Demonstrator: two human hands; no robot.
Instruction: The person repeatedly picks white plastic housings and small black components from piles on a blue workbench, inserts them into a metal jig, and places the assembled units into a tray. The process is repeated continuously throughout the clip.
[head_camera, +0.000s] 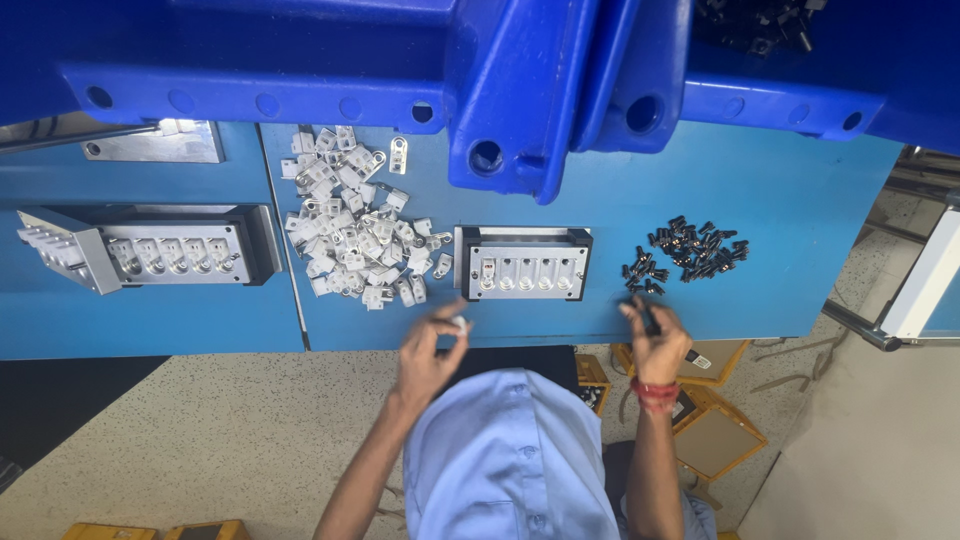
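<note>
My left hand (428, 352) is closed on a small silver metal part (460, 323), just below the left corner of a black-framed metal fixture (523, 263) with a row of several slots. My right hand (655, 342), with a red thread on its wrist, pinches a small black screw (647, 317) near the table's front edge, to the right of the fixture. Left of the fixture lies a heap of silver metal lugs (355, 222). A pile of black screws (688, 254) sits above my right hand. All rest on a blue table (800, 220).
A second, larger slotted fixture (150, 255) stands at the far left, with a metal plate (155, 142) behind it. Blue plastic bins (520, 80) overhang the back of the table. Cardboard boxes (715, 430) sit on the floor at the right.
</note>
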